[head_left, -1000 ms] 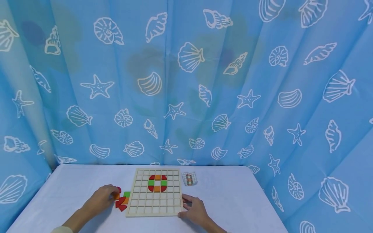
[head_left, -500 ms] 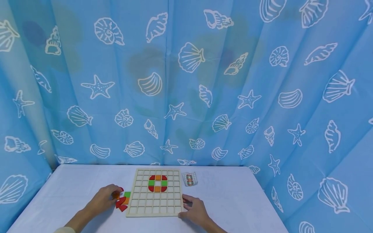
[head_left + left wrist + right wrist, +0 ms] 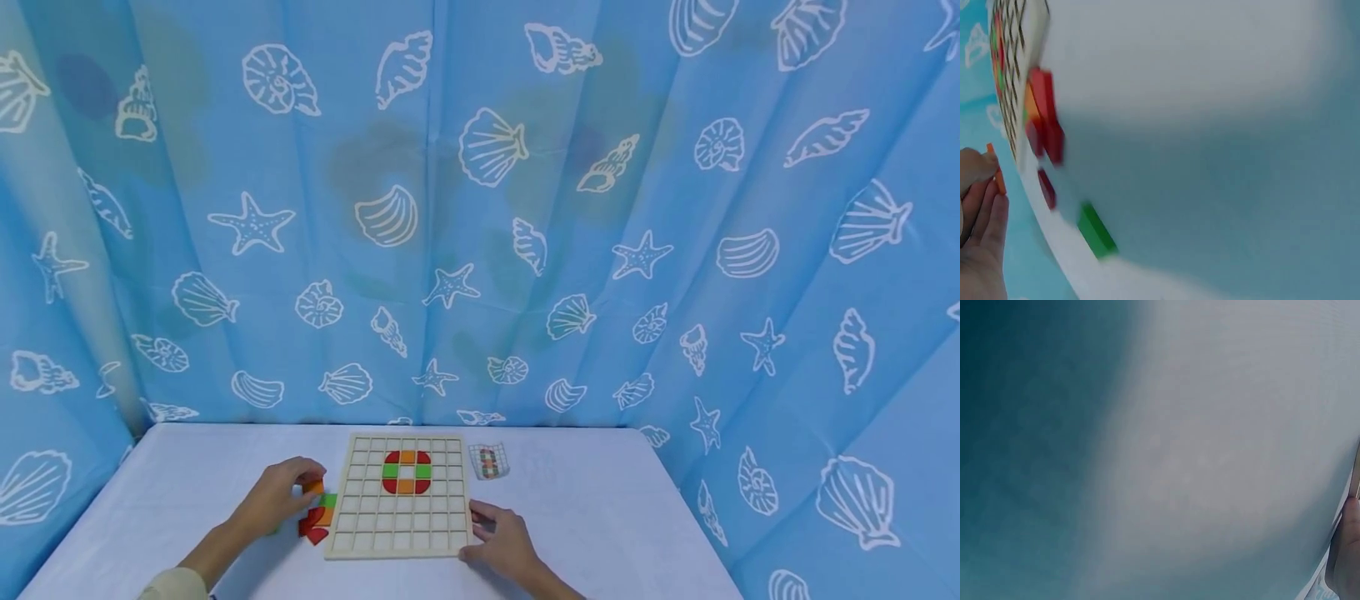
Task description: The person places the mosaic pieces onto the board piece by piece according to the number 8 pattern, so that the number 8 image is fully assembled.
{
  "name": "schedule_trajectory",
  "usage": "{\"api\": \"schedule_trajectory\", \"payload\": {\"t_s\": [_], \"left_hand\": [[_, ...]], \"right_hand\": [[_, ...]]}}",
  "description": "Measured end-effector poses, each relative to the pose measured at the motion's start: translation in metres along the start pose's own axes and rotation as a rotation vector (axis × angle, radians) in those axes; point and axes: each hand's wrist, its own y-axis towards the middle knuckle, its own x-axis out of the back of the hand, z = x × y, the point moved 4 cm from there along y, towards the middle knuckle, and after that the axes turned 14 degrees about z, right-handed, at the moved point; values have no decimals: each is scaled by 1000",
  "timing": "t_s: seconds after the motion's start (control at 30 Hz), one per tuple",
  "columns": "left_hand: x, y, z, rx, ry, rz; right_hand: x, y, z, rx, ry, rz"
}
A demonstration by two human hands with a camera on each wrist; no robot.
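My left hand (image 3: 277, 497) pinches an orange square tile (image 3: 315, 486) between thumb and fingertips, raised above the table. In the left wrist view the orange tile (image 3: 999, 172) shows edge-on in the fingers. Below it, by the left side of a pale wooden grid board (image 3: 378, 546), lie red rounded pieces (image 3: 318, 536), a green square tile (image 3: 328, 500) and an orange one. A separate green tile (image 3: 1097, 231) lies nearer the wrist. My right hand (image 3: 506, 542) holds the board's lower right edge, thumb at the corner. Its thumb (image 3: 1351, 519) touches the board in the right wrist view.
On the board's upper half, red, orange and green tiles (image 3: 407, 485) form a ring round one bare cell. A small pattern card (image 3: 488, 461) lies right of the board. A white cloth covers the table (image 3: 600, 500); a blue shell-print curtain (image 3: 480, 250) hangs behind.
My left hand has risen and moved slightly right from the loose pieces, now with the orange tile lifted in its fingertips. The right hand and the board have stayed put.
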Motion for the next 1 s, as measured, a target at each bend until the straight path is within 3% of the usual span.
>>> {"api": "schedule_trajectory", "payload": {"t_s": [0.23, 0.5, 0.73, 1.0], "left_hand": [[-29, 14, -33, -115, -19, -6], [-60, 33, -67, -295, 35, 57], [-73, 46, -86, -311, 35, 114], [-82, 51, -90, -313, 26, 149]], "right_hand": [[1, 2, -2, 13, -13, -3], [1, 2, -1, -11, -26, -7], [1, 1, 0, -6, -44, -14], [1, 1, 1, 9, -39, -11]]}}
